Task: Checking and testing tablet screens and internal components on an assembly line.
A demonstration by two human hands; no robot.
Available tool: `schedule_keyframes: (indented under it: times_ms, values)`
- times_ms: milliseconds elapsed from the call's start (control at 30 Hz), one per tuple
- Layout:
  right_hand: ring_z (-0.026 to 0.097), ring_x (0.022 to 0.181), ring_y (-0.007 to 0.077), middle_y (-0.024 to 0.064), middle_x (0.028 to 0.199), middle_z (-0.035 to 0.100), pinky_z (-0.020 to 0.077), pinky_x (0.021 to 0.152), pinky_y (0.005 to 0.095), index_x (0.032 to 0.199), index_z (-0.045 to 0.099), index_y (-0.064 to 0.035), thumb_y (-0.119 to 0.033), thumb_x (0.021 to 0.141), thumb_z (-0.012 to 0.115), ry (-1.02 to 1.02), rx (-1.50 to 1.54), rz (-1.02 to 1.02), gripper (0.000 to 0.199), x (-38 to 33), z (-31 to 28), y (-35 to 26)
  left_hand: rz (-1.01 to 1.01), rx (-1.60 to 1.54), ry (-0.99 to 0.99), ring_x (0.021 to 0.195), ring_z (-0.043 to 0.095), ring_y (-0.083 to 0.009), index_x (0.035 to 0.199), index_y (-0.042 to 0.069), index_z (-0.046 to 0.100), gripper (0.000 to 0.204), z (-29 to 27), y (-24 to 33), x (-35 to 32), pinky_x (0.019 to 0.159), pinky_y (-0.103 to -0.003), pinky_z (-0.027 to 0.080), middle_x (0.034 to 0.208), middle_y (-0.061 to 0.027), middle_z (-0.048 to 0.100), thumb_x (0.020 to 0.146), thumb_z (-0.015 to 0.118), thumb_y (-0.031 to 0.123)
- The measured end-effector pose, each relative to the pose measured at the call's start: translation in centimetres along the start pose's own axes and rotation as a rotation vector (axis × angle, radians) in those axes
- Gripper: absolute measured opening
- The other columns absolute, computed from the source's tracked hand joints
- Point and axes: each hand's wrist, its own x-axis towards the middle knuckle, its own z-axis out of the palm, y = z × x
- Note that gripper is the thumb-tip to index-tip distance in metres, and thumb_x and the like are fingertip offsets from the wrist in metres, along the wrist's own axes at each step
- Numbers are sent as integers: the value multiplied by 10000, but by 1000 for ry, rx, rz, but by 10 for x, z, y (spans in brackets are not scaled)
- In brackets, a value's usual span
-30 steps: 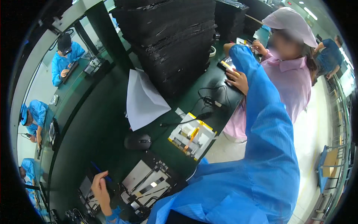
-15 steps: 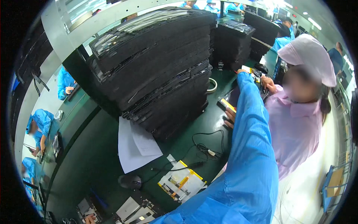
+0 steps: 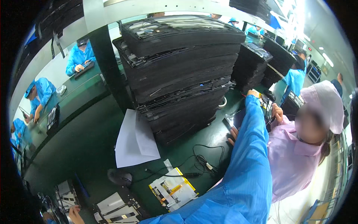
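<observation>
A tall stack (image 3: 179, 71) of black trays stood on the green counter (image 3: 89, 138), left of the right hand (image 3: 253, 93). That hand reached over a dark tablet (image 3: 235, 118); whether its fingers were spread or closed could not be told. The left hand (image 3: 74, 213) rested low by opened devices (image 3: 115, 207), fingers loosely spread.

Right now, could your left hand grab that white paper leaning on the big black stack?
Probably not without moving. The left hand sits low at the near edge by an opened device, and the white paper lies farther up the green table, past a dark round thing.
</observation>
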Motion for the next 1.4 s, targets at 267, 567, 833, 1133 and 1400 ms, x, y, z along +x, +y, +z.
schedule_keyframes:
  times_ms: [267,567,833,1133,1400]
  values:
    - [595,1028,309,107,1079,636,476,853,461,1046,625,-157,-412,849,505,-41,-37,-352,344,-3,-65,12,63,-172,-85,688,542,-166,928,-25,612,305,-13,-12,24,656,-305,428,796,-98,607,954,424,214]
    - [656,752,306,114,805,667,513,655,415,973,513,-94,-253,801,640,303,465,-629,266,-74,-156,20,105,-335,-158,663,536,-146,904,-28,624,306,-21,28,49,629,-282,422,731,-80,605,949,427,202]
    - [642,770,173,97,853,656,522,654,310,1149,473,-119,-103,842,618,-75,1122,-791,339,-298,-246,58,390,-606,-259,743,509,-126,896,-32,602,266,-24,58,77,705,-256,403,818,-56,584,948,425,161]
    - [570,808,179,115,981,564,493,701,317,1232,461,35,-199,816,628,-830,2107,-957,506,-596,-253,37,202,-1337,-428,1218,442,-246,1274,2,463,454,50,62,113,1041,-346,331,1317,-148,461,952,386,312]
    - [504,479,102,82,569,554,378,455,209,820,474,-9,-128,847,584,-522,1872,-837,164,-746,-232,-38,-90,-1751,-532,1186,430,-224,1346,-3,365,569,27,41,103,1010,-326,324,1350,-125,417,896,476,327]
